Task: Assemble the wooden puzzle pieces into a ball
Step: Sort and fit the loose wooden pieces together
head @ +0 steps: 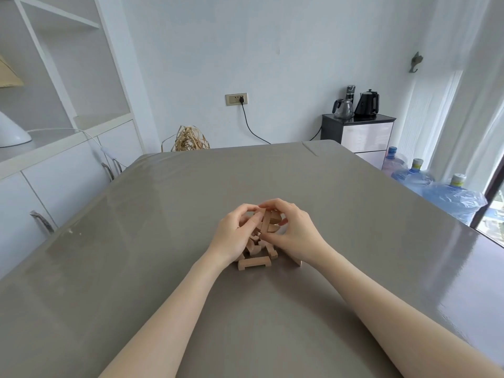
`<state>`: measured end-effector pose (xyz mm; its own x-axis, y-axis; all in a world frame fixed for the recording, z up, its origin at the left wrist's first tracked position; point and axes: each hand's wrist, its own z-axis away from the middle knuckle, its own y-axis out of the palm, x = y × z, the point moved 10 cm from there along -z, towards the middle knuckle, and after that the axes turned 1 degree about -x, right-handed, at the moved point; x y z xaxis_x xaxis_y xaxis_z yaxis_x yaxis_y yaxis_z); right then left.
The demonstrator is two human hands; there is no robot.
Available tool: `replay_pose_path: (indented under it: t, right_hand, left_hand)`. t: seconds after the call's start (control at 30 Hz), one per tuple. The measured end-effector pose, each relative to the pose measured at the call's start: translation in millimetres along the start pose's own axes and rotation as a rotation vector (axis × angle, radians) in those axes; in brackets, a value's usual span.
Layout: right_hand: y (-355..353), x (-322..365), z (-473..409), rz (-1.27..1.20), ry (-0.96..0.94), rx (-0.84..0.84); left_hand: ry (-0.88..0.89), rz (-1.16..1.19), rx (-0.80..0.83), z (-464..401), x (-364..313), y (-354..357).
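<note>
Reaching in from the near edge, both bare forearms angle toward the middle of the grey desk [354,214], where the hands meet over a cluster of wooden puzzle pieces [256,249]. The left hand [234,233] curls its fingers inward, its grip pinching a partly joined bundle of pieces [266,222] held just above the pile. The right hand [294,230] arches over the same bundle from the right, fingertips closed on its top and thumb pressing its side. How the held pieces interlock is hidden behind the fingers, and the pile beneath is partly covered by both palms. The pieces are pale, smooth wood: some curved on one face, others notched. One bridge-shaped block [254,262] lies flat nearest the viewer. The desk surface is glossy, reflecting window light at right.
</note>
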<state>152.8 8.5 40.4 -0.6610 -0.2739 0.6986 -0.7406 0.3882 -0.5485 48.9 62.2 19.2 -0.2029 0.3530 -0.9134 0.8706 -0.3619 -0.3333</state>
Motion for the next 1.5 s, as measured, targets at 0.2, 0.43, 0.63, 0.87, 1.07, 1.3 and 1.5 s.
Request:
replay_pose_path:
  t: [0.2,0.43,0.63,0.87,1.07,1.3,1.5]
  right_hand:
    - [-3.9,1.9,-0.3,-0.027,-0.017,-0.035]
    - [-7.9,6.3,0.3,-0.042,-0.033,-0.073]
    - [-7.5,6.3,1.9,-0.113,-0.028,-0.067]
    - [-3.2,6.7,2.7,-0.102,-0.046,-0.045]
    - [-1.5,3.4,2.4,-0.114,-0.025,-0.039]
    - [-2.5,1.3,2.2,-0.139,0.006,-0.034]
    - [-2.9,-7.3,2.7,-0.270,0.106,-0.025]
  left_hand:
    - [-0.041,0.054,0.029,-0.5,0.3,-0.9]
    - [-0.041,0.093,0.037,0.2,-3.6,-2.2]
    - [-0.050,0.125,0.054,2.4,-6.6,-1.0]
    - [-0.053,0.142,0.010,2.2,-7.4,-5.5]
    - [-0.101,0.179,-0.047,3.6,-3.6,-12.2]
    - [-0.154,0.195,-0.047,2.0,6.6,-13.1]
    - [-0.174,0.250,-0.099,2.0,10.3,-16.3]
